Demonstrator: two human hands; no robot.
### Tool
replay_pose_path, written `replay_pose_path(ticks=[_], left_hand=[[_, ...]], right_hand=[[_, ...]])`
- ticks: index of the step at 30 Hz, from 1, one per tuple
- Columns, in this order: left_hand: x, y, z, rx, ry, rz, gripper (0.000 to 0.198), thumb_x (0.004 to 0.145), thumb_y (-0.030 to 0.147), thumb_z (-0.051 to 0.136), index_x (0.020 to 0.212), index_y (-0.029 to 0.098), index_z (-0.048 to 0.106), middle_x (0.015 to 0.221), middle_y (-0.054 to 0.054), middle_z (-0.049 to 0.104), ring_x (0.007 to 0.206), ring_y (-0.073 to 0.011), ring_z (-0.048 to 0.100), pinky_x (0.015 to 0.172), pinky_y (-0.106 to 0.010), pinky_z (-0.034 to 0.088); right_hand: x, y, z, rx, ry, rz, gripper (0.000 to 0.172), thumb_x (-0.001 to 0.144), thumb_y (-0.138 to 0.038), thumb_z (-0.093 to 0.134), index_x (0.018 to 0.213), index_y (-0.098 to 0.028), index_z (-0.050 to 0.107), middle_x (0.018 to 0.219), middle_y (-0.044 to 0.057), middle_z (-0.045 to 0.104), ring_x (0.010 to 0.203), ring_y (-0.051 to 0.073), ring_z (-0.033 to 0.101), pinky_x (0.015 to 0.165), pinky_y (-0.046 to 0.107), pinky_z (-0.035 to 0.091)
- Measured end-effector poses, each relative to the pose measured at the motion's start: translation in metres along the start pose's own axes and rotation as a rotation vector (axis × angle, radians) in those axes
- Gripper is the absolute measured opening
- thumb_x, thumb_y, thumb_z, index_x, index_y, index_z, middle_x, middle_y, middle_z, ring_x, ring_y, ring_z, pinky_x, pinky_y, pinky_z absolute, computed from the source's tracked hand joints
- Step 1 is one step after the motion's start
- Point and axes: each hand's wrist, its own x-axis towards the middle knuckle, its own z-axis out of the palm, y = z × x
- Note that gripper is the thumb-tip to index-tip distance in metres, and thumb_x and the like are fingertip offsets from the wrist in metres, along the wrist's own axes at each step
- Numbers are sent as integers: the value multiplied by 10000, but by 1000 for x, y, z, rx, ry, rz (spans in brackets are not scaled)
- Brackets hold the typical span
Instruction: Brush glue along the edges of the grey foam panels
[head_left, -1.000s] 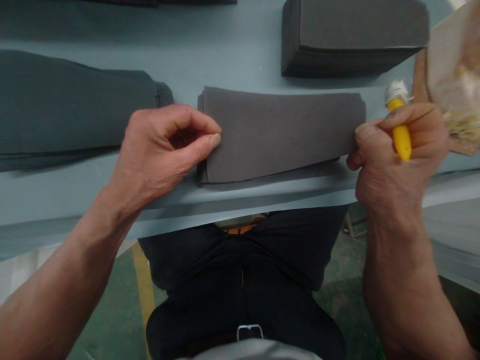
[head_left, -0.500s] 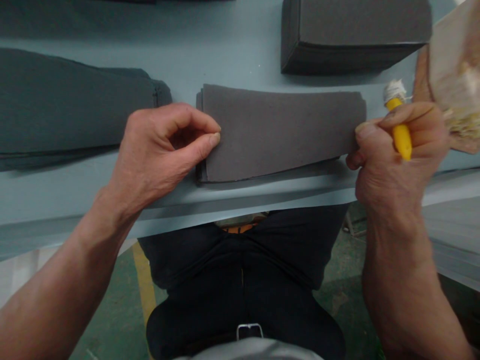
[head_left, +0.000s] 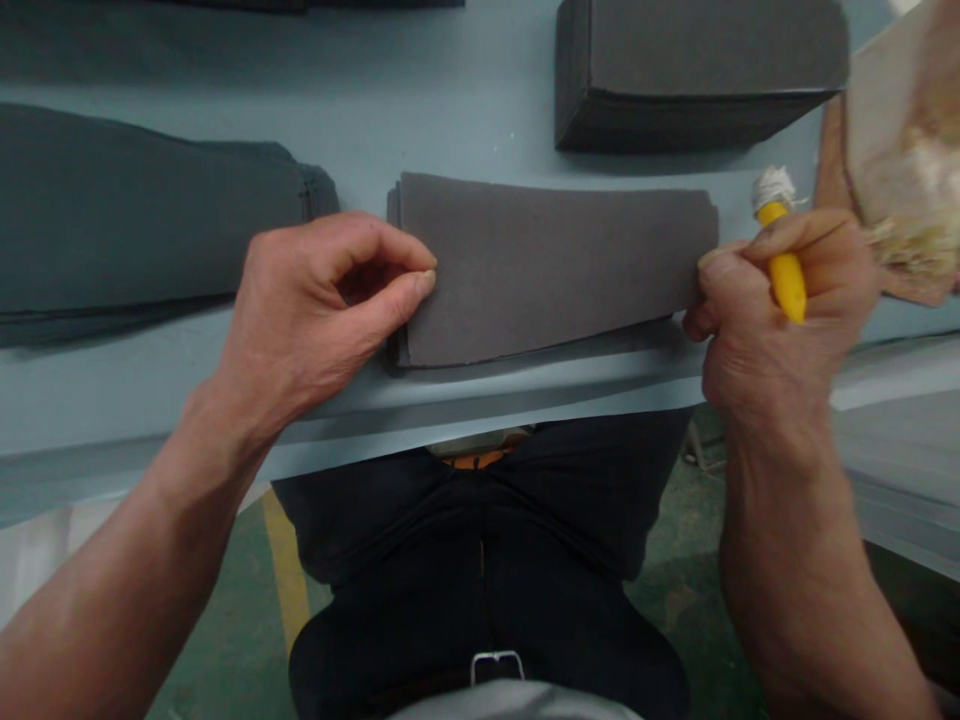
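Observation:
A small stack of dark grey fabric pieces (head_left: 555, 265) lies in front of me, tapering toward the right. My left hand (head_left: 337, 310) pinches thumb and forefinger together at the left end of its top piece. At the right end, my right hand (head_left: 787, 300) grips the corner of the piece between thumb and finger. A yellow tool (head_left: 786, 285) with white material wrapped round its upper end is also tucked in the fingers of that hand.
Dark green folded fabric (head_left: 142, 215) lies at the left. A taller dark grey stack (head_left: 712, 50) stands at the back right, beside a brown board (head_left: 832, 170) with pale scraps. The pale blue table (head_left: 450, 90) ends just before my body.
The whole view has shifted slightly, so the stacks and hands appear a little further left. Both hands keep the same hold at the ends of the fabric.

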Motion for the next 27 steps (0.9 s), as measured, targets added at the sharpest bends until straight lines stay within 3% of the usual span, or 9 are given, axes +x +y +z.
replay_pose_path(ticks=[6,13,22,27], left_hand=[[1,-1,1,-5,22,-17,177,946,361,723,939,209,813,822,64,752,658,-67,572,631,-211,414],[0,6,2,55,42,-61,229,946,418,705,958,222,823,846,83,759,704,-62,599,672,-211,423],[0,4,2,86,49,-47,252,949,441,695,950,225,825,843,79,769,689,-71,602,655,-206,441],[-1,5,1,83,53,-63,237,941,427,711,948,224,833,839,84,765,682,-60,577,663,-201,427]], right_hand=[[-1,2,-3,-37,-16,26,316,823,-340,863,843,-262,557,661,-92,594,411,57,389,383,210,294],[6,-3,-1,-71,-36,-33,268,858,-305,814,859,-258,550,702,-81,583,530,85,494,579,276,459],[11,0,-11,-155,-87,9,319,885,-481,828,915,-313,558,744,-39,579,578,170,589,500,331,536],[11,1,-13,-172,-86,10,315,886,-482,829,921,-315,564,765,-26,579,609,185,602,530,351,558]])
